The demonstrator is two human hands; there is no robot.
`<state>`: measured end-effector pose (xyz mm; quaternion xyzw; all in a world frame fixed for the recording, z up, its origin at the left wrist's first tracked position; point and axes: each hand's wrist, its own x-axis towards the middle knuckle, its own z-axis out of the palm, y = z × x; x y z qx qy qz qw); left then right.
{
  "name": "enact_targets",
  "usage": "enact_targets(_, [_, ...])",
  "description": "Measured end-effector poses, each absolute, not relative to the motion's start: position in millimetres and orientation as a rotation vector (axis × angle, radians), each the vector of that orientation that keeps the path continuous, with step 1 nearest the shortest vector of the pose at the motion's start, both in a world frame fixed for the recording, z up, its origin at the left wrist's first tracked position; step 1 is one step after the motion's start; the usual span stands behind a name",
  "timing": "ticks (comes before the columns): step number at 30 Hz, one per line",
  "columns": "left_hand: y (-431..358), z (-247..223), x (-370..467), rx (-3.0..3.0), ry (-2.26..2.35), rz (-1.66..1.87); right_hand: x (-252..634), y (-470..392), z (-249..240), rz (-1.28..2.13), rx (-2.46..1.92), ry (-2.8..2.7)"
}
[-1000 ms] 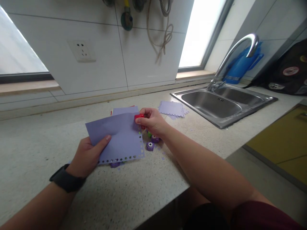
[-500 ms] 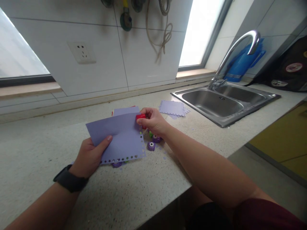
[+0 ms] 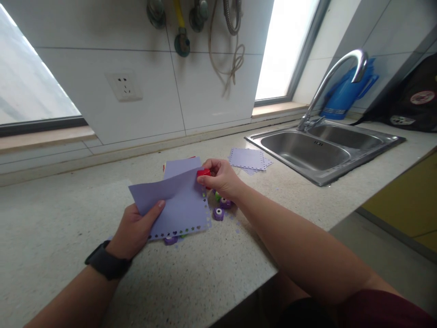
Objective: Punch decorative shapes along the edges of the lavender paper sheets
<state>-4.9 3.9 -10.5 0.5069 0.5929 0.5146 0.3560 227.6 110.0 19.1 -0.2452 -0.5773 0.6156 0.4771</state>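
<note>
A lavender sheet of paper (image 3: 180, 200) is held above the counter, with small cut-out shapes along its near edge and part of its right edge. My left hand (image 3: 136, 228) grips the sheet's left side, thumb on top and fingers underneath. At the far right corner my right hand (image 3: 220, 177) pinches a red craft punch (image 3: 204, 172) placed over the paper's edge. Beside the sheet sit purple punches (image 3: 218, 214) with white tops and a green one (image 3: 217, 196). Another purple punch (image 3: 170, 240) shows partly from under the near edge.
Behind the held sheet lies a stack of lavender paper (image 3: 180, 166). Punched sheets (image 3: 247, 158) rest near the steel sink (image 3: 303, 143) with its tall faucet (image 3: 358, 59). Paper scraps dot the speckled counter (image 3: 164, 287). A blue jug (image 3: 344, 95) and a black bag (image 3: 406, 100) stand at far right.
The camera view has tilted up slightly, so everything sits lower in the picture. Both hands keep their hold on the sheet and the red punch; the sheet's far edge bends a little more.
</note>
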Motion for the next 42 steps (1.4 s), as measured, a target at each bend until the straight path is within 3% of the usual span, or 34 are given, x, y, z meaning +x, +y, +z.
enact_targets(19, [5.8, -10.0, -3.7, 1.135, 1.438, 1.390, 247.8, 126.1, 21.0, 1.626, -0.548, -1.361])
enact_targets(42, [13.0, -13.9, -4.1, 0.991, 1.314, 1.466, 276.4, 148.1, 24.4, 1.182, -1.195, -1.723])
